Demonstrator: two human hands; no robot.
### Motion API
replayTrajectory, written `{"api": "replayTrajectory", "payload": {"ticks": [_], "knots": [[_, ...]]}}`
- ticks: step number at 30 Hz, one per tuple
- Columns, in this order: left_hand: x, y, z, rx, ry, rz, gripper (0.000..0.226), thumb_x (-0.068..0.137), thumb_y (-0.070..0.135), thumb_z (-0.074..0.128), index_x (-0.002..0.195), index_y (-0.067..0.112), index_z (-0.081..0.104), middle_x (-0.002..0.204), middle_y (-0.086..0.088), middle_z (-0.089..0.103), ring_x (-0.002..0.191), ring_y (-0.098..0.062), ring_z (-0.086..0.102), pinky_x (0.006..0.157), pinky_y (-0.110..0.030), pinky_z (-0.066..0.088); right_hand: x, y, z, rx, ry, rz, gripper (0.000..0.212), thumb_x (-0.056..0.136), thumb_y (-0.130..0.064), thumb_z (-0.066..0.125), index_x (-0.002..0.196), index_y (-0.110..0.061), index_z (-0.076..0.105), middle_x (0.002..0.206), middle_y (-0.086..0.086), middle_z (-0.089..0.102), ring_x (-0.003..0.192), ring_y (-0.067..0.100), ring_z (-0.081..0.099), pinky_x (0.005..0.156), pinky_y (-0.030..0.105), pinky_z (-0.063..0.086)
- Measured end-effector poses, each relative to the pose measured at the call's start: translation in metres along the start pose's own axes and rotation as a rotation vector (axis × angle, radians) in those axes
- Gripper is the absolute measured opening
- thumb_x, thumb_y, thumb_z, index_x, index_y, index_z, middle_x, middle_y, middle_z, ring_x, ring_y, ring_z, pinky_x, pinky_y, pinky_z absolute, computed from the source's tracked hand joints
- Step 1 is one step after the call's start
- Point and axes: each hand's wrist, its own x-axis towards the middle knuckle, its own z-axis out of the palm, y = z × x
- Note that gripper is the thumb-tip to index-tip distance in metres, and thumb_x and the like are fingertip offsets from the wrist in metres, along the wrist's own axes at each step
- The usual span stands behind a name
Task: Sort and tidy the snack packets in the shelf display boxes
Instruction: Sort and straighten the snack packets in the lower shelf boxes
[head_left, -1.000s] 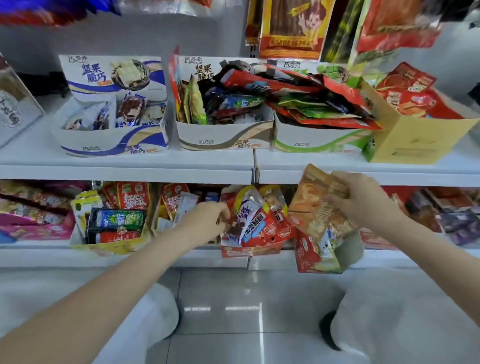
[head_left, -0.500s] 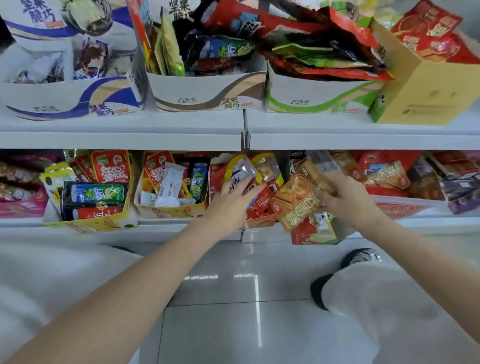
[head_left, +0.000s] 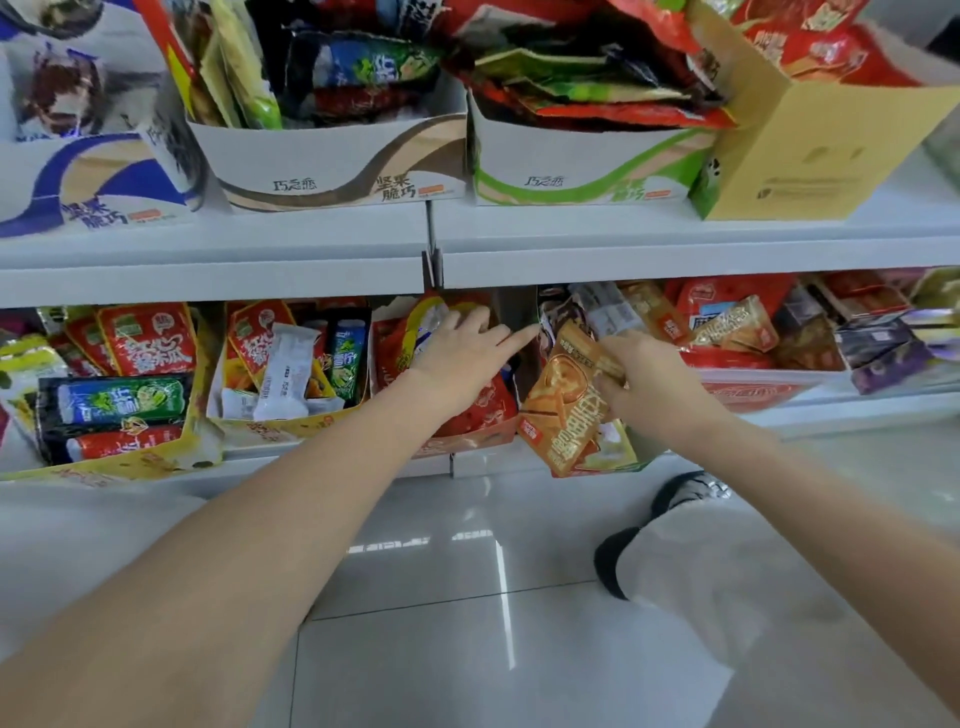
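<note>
Your left hand (head_left: 457, 353) reaches palm-down, grip spread, over the red packets (head_left: 483, 405) in the lower shelf (head_left: 831, 410) box; your right hand (head_left: 644, 374) pinches an orange packet (head_left: 563, 410) at the shelf's front edge.

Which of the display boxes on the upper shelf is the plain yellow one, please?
The yellow box at the far right of the upper shelf; the three boxes left of it are white with a blue, brown or green swirl.

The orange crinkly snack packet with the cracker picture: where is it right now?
In the head view, the orange crinkly snack packet is right of centre, gripped by the right hand at the lower shelf front, beside the left hand.
</note>
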Motion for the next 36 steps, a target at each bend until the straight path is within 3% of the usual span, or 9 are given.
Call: {"api": "replayTrajectory", "payload": {"ticks": [3, 6, 8, 13, 18, 23, 27, 30, 36], "knots": [[-0.014, -0.012, -0.003, 0.011, 0.052, -0.01, 0.058, 0.087, 0.008, 0.053, 0.14, 0.018, 0.032, 0.135, -0.005, 0.042, 0.125, -0.029, 0.03, 0.099, -0.041, 0.029, 0.002, -0.001, 0.002, -0.009, 0.032, -0.035, 0.01, 0.089, -0.004, 0.05, 0.094, 0.001, 0.056, 0.081, 0.005, 0.042, 0.077, 0.023, 0.045, 0.066, 0.026, 0.031], [-0.042, -0.028, 0.003, 0.014, 0.171, 0.055, 0.022, 0.078, 0.012, 0.067, 0.099, 0.011, 0.067, 0.11, -0.01, 0.054, 0.109, -0.031, 0.044, 0.085, -0.042, 0.04, -0.001, -0.004, 0.002, 0.024, 0.058, -0.065, 0.009, 0.09, -0.005, 0.049, 0.086, 0.0, 0.055, 0.074, 0.007, 0.05, 0.063, 0.022, 0.046, 0.057, 0.027, 0.034], [-0.063, -0.041, 0.012, -0.165, 0.278, -0.053, 0.014, 0.066, 0.006, 0.077, 0.079, 0.008, 0.071, 0.094, -0.012, 0.058, 0.094, -0.031, 0.049, 0.074, -0.042, 0.049, -0.003, -0.004, -0.001, 0.047, 0.102, -0.077, 0.01, 0.09, -0.004, 0.049, 0.081, -0.003, 0.055, 0.06, 0.002, 0.049, 0.05, 0.015, 0.044, 0.048, 0.026, 0.036], [-0.103, -0.055, 0.024, -0.491, 0.197, -0.301, 0.025, 0.077, 0.002, 0.068, 0.101, 0.008, 0.07, 0.121, -0.013, 0.05, 0.107, -0.031, 0.044, 0.093, -0.044, 0.043, -0.003, -0.013, -0.008, 0.239, 0.297, -0.028, 0.024, 0.088, -0.003, 0.052, 0.068, -0.013, 0.046, 0.053, -0.005, 0.042, 0.045, 0.008, 0.037, 0.043, 0.012, 0.033], [-0.106, -0.054, 0.028, -0.555, 0.165, -0.334, 0.026, 0.084, 0.009, 0.063, 0.11, 0.009, 0.066, 0.129, -0.01, 0.044, 0.111, -0.025, 0.046, 0.097, -0.041, 0.043, 0.003, -0.043, 0.022, 0.336, 0.299, 0.004, 0.027, 0.092, -0.009, 0.05, 0.068, -0.017, 0.044, 0.065, -0.006, 0.042, 0.055, 0.013, 0.038, 0.051, 0.012, 0.032], [-0.107, -0.058, 0.025, -0.502, 0.173, -0.301, 0.025, 0.085, 0.011, 0.061, 0.11, 0.009, 0.066, 0.124, -0.009, 0.046, 0.115, -0.026, 0.041, 0.099, -0.041, 0.04, 0.041, -0.051, 0.066, 0.157, 0.057, 0.058, 0.017, 0.091, -0.011, 0.049, 0.091, -0.003, 0.063, 0.115, 0.015, 0.059, 0.117, 0.03, 0.047, 0.095, 0.028, 0.029], [-0.111, -0.058, 0.026, -0.473, 0.202, -0.284, 0.025, 0.084, 0.011, 0.062, 0.109, 0.007, 0.066, 0.125, -0.012, 0.048, 0.119, -0.03, 0.038, 0.096, -0.045, 0.042, 0.057, -0.05, 0.082, -0.033, -0.091, 0.119, 0.023, 0.09, -0.014, 0.048, 0.108, -0.002, 0.055, 0.122, 0.021, 0.053, 0.123, 0.037, 0.037, 0.102, 0.039, 0.034], [-0.113, -0.059, 0.027, -0.456, 0.185, -0.293, 0.027, 0.084, 0.013, 0.062, 0.11, 0.007, 0.065, 0.126, -0.012, 0.049, 0.124, -0.032, 0.035, 0.101, -0.046, 0.037, 0.062, -0.05, 0.083, -0.147, -0.096, 0.088, 0.036, 0.09, -0.016, 0.048, 0.124, -0.003, 0.048, 0.138, 0.021, 0.04, 0.131, 0.036, 0.03, 0.108, 0.038, 0.022], [-0.113, -0.059, 0.025, -0.411, 0.153, -0.319, 0.03, 0.087, 0.02, 0.058, 0.116, 0.014, 0.062, 0.134, -0.002, 0.043, 0.132, -0.025, 0.022, 0.108, -0.041, 0.022, 0.047, -0.048, 0.08, 0.044, 0.035, -0.026, 0.015, 0.088, -0.003, 0.052, 0.099, 0.002, 0.06, 0.105, 0.013, 0.058, 0.097, 0.028, 0.054, 0.089, 0.033, 0.042]]}}
